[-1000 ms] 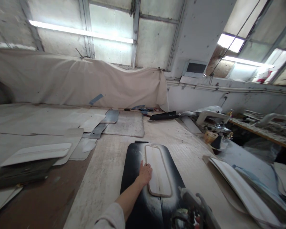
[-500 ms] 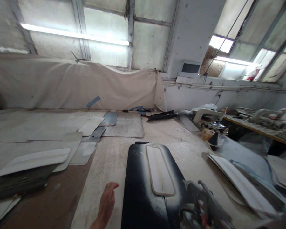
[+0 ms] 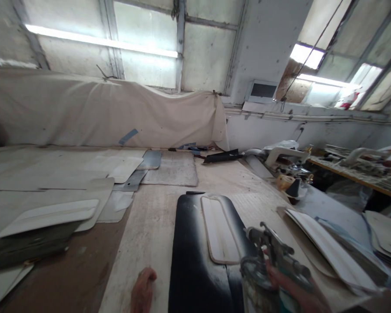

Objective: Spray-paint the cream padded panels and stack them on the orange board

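Gripping a spray gun [image 3: 273,256], the right hand [image 3: 289,289] has its fingers wrapped round the handle at the bottom edge of the view, with the gun's nozzle end raised and aimed over the dark panel [image 3: 198,256]. That panel is the landmark: it lies flat on the bench [image 3: 150,234], long axis running away from the person, so its whole upper face is open to the gun. On the panel, right of its centre line, rests a pale elongated insert [image 3: 220,232] with a raised beaded rim; lying flat on the dark surface, it looks placed so that the panel acts as a backing beneath it, and pale haze on the dark surface around it suggests overspray, though that is only a judgement

Left of the panel's near corner, the left hand [image 3: 143,291] sits low over the bench, fingers curled loosely and holding nothing; whether it touches the surface cannot be told. It sits apart from the panel and from the line of the gun

Further left of the panel, well apart, lie several pale flat pieces [image 3: 52,213] laid out singly. Beyond the panel's far end sits a grey mat [image 3: 171,170], and behind that a cloth sheet [image 3: 101,113] hangs along the wall. Right of the panel, more curved pale pieces [image 3: 326,256] are stacked leaning on each other, and past them stands a roll of tape [image 3: 285,181] among clutter
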Available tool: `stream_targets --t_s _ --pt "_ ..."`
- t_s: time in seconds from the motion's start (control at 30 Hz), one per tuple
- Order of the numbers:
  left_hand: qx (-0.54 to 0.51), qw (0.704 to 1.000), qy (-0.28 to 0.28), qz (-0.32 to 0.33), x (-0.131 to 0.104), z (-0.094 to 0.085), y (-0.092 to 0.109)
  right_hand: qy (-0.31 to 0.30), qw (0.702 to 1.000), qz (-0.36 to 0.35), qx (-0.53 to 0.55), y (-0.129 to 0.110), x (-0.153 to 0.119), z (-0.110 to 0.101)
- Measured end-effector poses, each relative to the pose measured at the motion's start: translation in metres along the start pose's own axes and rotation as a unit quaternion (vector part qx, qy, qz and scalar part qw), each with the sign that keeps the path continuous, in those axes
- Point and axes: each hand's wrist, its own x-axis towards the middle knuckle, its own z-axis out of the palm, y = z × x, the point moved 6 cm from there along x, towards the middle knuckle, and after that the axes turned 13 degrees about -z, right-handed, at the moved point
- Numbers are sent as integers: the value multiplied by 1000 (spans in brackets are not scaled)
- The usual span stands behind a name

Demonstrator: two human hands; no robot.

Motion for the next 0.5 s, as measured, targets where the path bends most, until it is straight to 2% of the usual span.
stream_targets --t_s 0.07,0.2,0.37,0.5 --pt "4 1000 -5 -11 0 -1 0 -13 1000 0 -4 5 14 1" --pt "16 999 -10 -33 0 -1 -5 -80 997 12 -3 12 36 9" --pt "30 999 -27 -33 2 4 -5 -65 998 -13 12 4 43 14" --pt "23 999 -21 -43 1 3 2 -41 999 -4 24 2 48 11"
